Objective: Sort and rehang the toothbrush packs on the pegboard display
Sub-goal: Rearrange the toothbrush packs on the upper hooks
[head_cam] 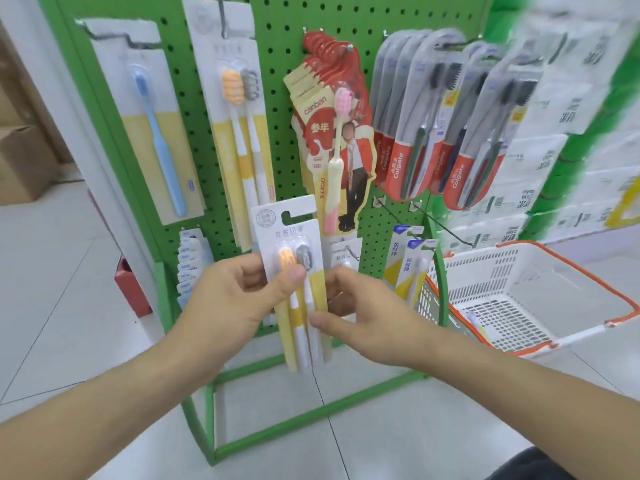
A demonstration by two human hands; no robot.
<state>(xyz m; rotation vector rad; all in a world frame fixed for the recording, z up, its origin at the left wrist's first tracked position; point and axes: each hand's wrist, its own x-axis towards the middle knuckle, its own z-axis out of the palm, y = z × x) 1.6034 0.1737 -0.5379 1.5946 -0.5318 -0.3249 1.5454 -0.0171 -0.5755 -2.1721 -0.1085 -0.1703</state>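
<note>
A white-and-yellow twin toothbrush pack (289, 233) stands upright in front of the green pegboard (287, 39). My left hand (232, 299) grips its left edge, thumb across the brush heads. My right hand (360, 313) pinches its lower right side, thumb on the front. Matching twin packs (239, 109) hang on a hook above. Further packs on the board: a blue single-brush pack (152, 116) at the left, red canban packs (332, 126) in the middle, and red-and-grey Colgate packs (433, 116) at the right.
A white basket with an orange rim (540, 271) sits on the floor to the right, beside the stand's green frame (242, 441). Small blue-topped packs (412, 268) hang low on the board. Cardboard boxes (20, 161) stand at the far left. White packaged goods (554, 133) fill the right shelf.
</note>
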